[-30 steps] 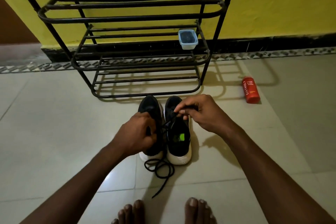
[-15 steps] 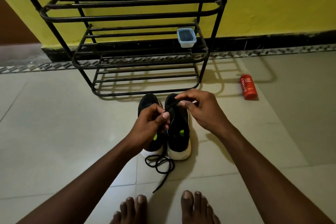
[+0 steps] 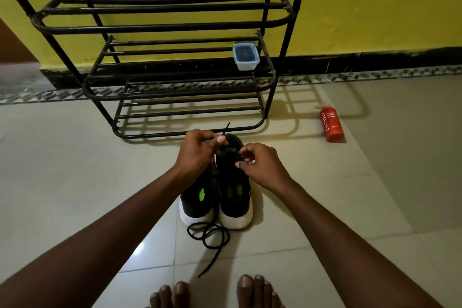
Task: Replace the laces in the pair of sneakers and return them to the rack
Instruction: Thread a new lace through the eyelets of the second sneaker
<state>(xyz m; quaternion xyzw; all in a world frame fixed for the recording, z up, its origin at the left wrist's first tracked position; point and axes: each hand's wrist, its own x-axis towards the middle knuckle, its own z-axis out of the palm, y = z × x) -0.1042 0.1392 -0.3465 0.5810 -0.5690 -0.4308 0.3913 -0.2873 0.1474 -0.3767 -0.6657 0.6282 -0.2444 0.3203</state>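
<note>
Two black sneakers with white soles and green marks stand side by side on the floor, heels toward me: the left sneaker (image 3: 197, 204) and the right sneaker (image 3: 233, 192). My left hand (image 3: 197, 152) pinches a black lace above the right sneaker's front; the lace tip (image 3: 226, 129) sticks up past my fingers. My right hand (image 3: 262, 165) has its fingers curled at the right sneaker's eyelets, pinching the lace there. A second black lace (image 3: 212, 237) lies looped on the tiles behind the heels. The black metal rack (image 3: 160, 27) stands just beyond the sneakers.
A small clear box (image 3: 245, 56) with dark contents sits on the rack's middle shelf at the right. A red bottle (image 3: 332, 124) lies on the floor to the right. My bare toes (image 3: 215, 292) show at the bottom edge. A yellow wall stands behind the rack.
My left hand rose from the left sneaker's side to above the right sneaker's front, drawing the lace end up. My right hand shifted slightly down onto the eyelets.
</note>
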